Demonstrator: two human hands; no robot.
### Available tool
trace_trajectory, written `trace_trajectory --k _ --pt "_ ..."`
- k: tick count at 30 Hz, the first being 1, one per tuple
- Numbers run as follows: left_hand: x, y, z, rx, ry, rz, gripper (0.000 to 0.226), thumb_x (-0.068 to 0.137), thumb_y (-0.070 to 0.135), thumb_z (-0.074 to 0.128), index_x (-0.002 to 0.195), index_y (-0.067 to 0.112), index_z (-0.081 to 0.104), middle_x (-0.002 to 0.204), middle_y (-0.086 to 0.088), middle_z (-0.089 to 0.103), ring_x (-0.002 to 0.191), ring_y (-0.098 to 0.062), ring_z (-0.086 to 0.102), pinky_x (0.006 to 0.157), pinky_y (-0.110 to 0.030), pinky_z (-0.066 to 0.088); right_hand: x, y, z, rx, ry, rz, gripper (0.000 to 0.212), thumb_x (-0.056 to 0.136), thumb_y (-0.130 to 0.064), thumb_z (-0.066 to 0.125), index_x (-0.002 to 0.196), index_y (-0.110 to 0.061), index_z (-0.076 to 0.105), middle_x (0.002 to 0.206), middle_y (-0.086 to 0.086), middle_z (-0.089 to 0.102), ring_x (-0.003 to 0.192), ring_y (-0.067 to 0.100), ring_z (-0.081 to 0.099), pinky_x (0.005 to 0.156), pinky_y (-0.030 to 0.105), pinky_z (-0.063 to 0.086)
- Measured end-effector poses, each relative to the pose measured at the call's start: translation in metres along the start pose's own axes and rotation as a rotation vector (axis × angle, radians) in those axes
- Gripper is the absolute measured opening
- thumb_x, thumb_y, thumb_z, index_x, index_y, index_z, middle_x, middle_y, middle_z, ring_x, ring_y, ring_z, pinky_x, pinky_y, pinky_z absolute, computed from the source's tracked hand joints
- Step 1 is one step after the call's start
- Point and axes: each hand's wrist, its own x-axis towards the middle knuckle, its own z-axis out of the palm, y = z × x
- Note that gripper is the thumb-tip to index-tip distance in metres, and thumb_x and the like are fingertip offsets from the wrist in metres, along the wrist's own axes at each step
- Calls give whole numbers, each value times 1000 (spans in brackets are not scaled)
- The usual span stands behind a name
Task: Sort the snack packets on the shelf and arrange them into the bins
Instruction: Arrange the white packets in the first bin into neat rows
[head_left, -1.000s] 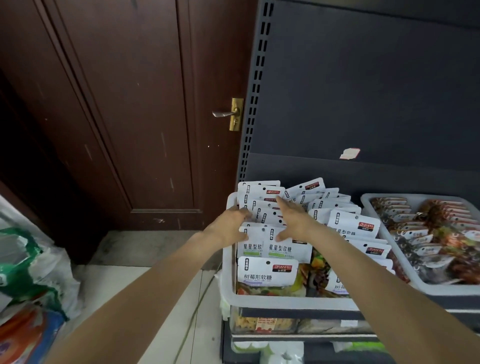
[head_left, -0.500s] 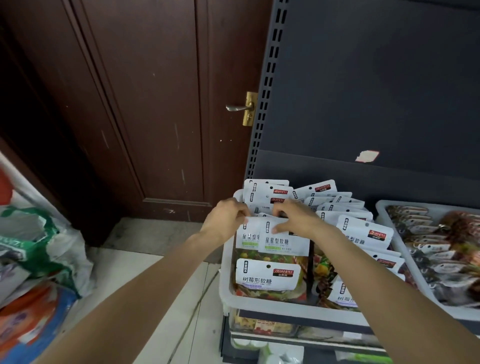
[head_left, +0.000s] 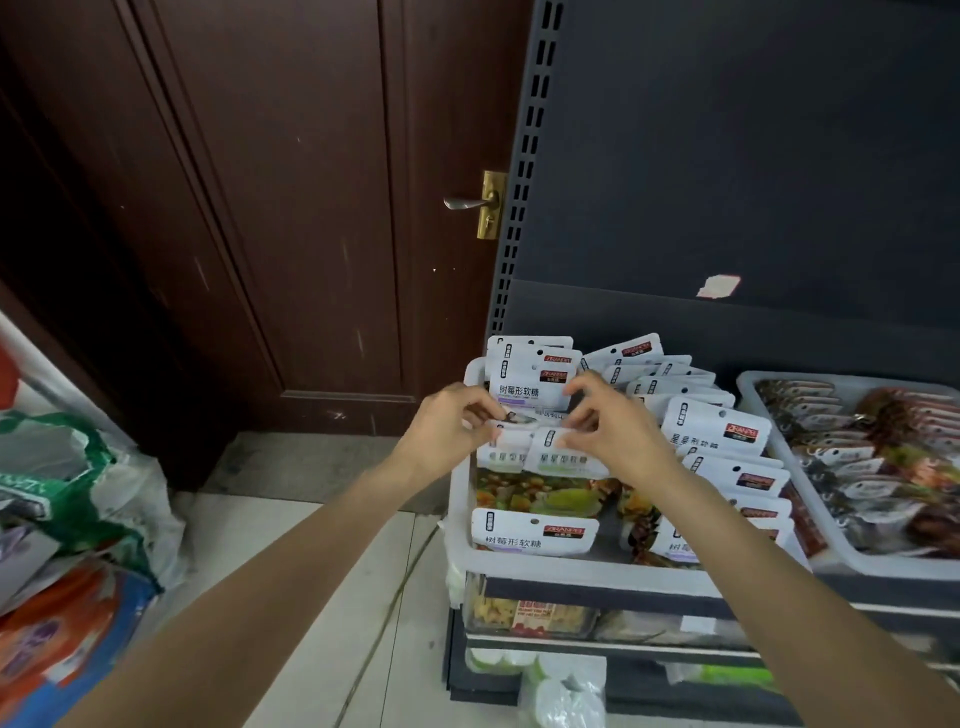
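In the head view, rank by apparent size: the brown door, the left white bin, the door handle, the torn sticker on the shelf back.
1. brown door
2. left white bin
3 and 4. door handle and torn sticker look alike; not ranked.

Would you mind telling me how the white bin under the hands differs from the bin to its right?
The left bin holds white-topped candy packets standing in rows; the right bin holds brownish snack packets lying overlapped. Both hands, the left hand and the right hand, pinch packets in the left bin; nothing touches the right bin. Both are white plastic bins on the same shelf.
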Motion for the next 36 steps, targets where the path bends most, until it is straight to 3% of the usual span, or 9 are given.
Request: trace_trajectory --k 2,5,10,15,18,22,27,31,36 --pt "-11 -3 5 -43 -77 -113 40 79 13 75 111 23 53 122 1 53 106 -7 54 94 -26 47 -10 4 6 -15 -134 58 66 75 -28 78 131 -28 43 125 -6 55 117 14 50 102 39 42" --pt "-20 1 11 -225 -156 -209 71 82 10 72 140 19 33 140 2 43 124 -10 42 105 -29 35 -18 6 10 -101 -180 102 92 72 -39 79 146 -30 26 151 -1 29 137 20 28 112 44 30" --pt "-21 13 22 -561 -287 -324 85 84 -7 54 149 30 15 140 4 44 114 -7 48 94 -27 43 -21 2 14 -58 -189 151 105 68 -30 83 149 -30 16 154 2 18 140 22 23 115 40 25" --pt "-15 19 26 -677 -230 -295 98 61 16 53 149 32 14 145 -1 41 129 -20 43 108 -42 37 -17 -9 21 147 -114 155 111 65 -27 85 150 -30 14 152 4 16 140 23 24 115 36 22" --pt "-9 13 22 -747 -228 -315 80 79 29 55 149 32 19 145 -1 45 124 -17 52 102 -39 45 -19 -1 12 224 -63 180 117 61 -30 87 151 -31 12 153 3 16 140 21 23 115 36 20" --pt "-11 33 31 -571 -257 -334 62 99 36 42 152 28 11 156 3 22 142 -18 23 117 -41 18 -22 -9 23 235 -95 172 112 66 -24 85 151 -26 11 152 3 16 140 21 22 114 35 21" --pt "-10 37 30 -212 -80 -184 61 98 20 47 151 19 17 156 0 22 140 -19 29 110 -30 27 -25 -10 4 135 -78 95 101 71 -25 82 150 -27 19 153 1 18 142 19 18 116 36 20" --pt "-17 46 35 92 -8 61 52 96 15 51 144 18 33 148 -2 33 136 -19 32 110 -28 28 -46 25 -41 71 91 47 64 84 -25 70 141 -26 40 146 1 38 135 18 32 111 32 26" --pt "-11 64 52 524 -242 234 64 91 44 56 146 24 31 150 0 32 138 -18 26 112 -35 24 -48 83 -72 -114 147 128 51 93 -10 56 142 -11 40 144 12 42 130 26 42 107 27 28"
